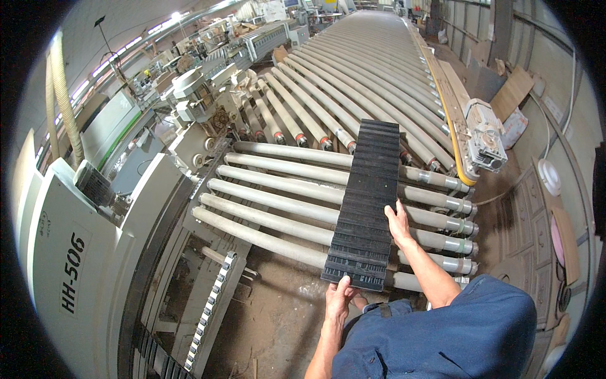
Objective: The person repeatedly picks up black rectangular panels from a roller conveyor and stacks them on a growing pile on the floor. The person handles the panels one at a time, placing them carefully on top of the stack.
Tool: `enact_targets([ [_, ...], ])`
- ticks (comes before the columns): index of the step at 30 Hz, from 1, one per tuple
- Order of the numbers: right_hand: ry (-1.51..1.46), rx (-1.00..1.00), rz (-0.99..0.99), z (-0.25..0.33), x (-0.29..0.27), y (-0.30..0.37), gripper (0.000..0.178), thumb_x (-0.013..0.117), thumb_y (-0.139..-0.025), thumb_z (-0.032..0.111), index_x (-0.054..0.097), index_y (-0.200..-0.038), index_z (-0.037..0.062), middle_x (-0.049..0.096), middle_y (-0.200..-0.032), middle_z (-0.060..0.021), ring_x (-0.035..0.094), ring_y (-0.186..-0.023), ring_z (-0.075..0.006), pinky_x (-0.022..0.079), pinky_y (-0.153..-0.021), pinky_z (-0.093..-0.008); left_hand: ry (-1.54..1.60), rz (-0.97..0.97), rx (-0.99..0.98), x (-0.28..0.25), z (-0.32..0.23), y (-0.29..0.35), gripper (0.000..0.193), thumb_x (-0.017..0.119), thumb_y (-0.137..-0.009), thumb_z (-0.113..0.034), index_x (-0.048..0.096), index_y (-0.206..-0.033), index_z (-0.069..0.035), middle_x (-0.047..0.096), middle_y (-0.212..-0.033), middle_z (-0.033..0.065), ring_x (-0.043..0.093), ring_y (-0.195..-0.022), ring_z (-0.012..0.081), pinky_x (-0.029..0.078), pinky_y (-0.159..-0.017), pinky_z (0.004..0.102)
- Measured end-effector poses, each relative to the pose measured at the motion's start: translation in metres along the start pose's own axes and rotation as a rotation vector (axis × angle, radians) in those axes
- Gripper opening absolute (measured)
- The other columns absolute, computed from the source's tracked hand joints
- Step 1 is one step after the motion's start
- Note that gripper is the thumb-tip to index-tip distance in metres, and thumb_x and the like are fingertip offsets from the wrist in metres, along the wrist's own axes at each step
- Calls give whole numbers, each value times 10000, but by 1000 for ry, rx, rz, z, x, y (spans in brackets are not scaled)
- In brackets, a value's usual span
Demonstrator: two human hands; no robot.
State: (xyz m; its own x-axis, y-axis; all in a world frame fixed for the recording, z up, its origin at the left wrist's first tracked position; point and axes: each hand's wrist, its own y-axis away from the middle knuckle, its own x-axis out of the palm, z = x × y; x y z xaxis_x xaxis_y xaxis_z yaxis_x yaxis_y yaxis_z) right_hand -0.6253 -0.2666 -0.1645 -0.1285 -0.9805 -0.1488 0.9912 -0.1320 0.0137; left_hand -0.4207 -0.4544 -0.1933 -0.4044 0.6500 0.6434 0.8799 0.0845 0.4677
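The long dark ribbed panel (368,202) is laid flat across the pale rollers (278,203) of the conveyor, its long axis running straight away from the person — near end at the body, far end up toward the longer bed of rollers beyond. The near short edge is gripped by the left hand (339,297), the fingers (344,285) curled over that edge and closed on it, thumb side up on the ribbed face. The right hand (398,222) is placed further along, flat against the right long edge about a third of the way up, its fingers stretched out and held together rather than wrapped — pressed to the side, not clamped. So the panel lies ahead of both hands, and its length points along the line of reach: the left hand is at the tail, the right hand is nearer the middle and is the one alongside the axis. The rollers are crossed at right angles by the panel — five or six are bridged beneath it. To the left, a pale grey machine housing (82,252) is seen, well apart from the hands.
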Motion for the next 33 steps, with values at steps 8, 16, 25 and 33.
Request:
enact_targets([
  [8, 27, 22, -15, -3, 2, -1, 730, 561, -954, 340, 262, -1493, -51, 335, -1530, -229, 320, -1425, -298, 259, -1164, -368, -62, 34, -35, -22, 11, -12, 481, 703, -897, -267, 490, -1304, -124, 648, -1193, 60, 656, -1036, 231, 502, -925, 470],
  [16, 4, -42, -11, -25, 0, -12, 732, 567, -954, 338, 265, -1490, -57, 334, -1530, -232, 320, -1426, -292, 261, -1161, -361, -8, -26, 3, -8, 6, -4, 383, 725, -884, -227, 551, -1185, -68, 662, -1057, 63, 664, -851, 179, 578, -760, 359],
  [25, 71, 32, -37, -12, 2, -5, 731, 568, -953, 334, 261, -1494, -51, 322, -1536, -236, 297, -1438, -302, 251, -1168, -370, 1, -7, 2, -8, 4, -2, 375, 708, -896, -215, 540, -1207, -90, 673, -1063, 63, 677, -876, 181, 577, -782, 363],
  [33, 59, 9, -32, -14, 2, -6, 728, 570, -950, 342, 275, -1491, -47, 337, -1529, -234, 310, -1432, -298, 252, -1168, -372, 1, -2, 2, -11, 6, -4, 350, 715, -893, -216, 554, -1184, -105, 677, -1030, 41, 665, -829, 151, 565, -748, 328],
])
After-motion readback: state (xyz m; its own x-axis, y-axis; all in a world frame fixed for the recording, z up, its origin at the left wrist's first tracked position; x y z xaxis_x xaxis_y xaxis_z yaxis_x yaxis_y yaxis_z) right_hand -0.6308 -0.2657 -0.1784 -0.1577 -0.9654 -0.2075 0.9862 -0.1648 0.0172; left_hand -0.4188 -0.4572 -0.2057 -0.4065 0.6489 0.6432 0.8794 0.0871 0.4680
